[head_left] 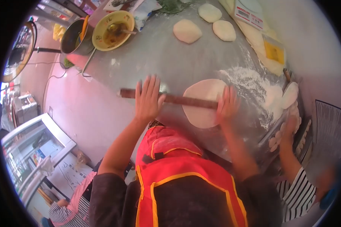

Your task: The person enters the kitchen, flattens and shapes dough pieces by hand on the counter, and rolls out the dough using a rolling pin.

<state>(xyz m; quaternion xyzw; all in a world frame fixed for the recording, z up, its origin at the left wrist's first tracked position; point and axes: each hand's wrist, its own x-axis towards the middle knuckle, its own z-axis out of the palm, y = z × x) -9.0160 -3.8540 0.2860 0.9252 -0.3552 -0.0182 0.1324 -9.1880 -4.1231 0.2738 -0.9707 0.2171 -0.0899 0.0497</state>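
Note:
A brown wooden rolling pin [174,99] lies across a round sheet of dough [202,115] on the floury metal table. My left hand [147,100] rests flat on the pin's left part, fingers stretched forward, beyond the dough's left edge. Over the pin's right end lies my right hand [227,106], somewhat blurred, fingers extended, at the dough's right edge. Its palm hides that end of the pin. Farther back sit three smaller dough rounds, a left one [187,31], a rear one [210,13] and a right one [224,30].
Loose flour [250,87] covers the table's right side. A yellow bowl [111,32] of brown liquid with a utensil stands at the back left beside a dark pot [75,38]. A scale [249,14] is at the back right. Another person's hand [290,126] reaches toward dough pieces at the right.

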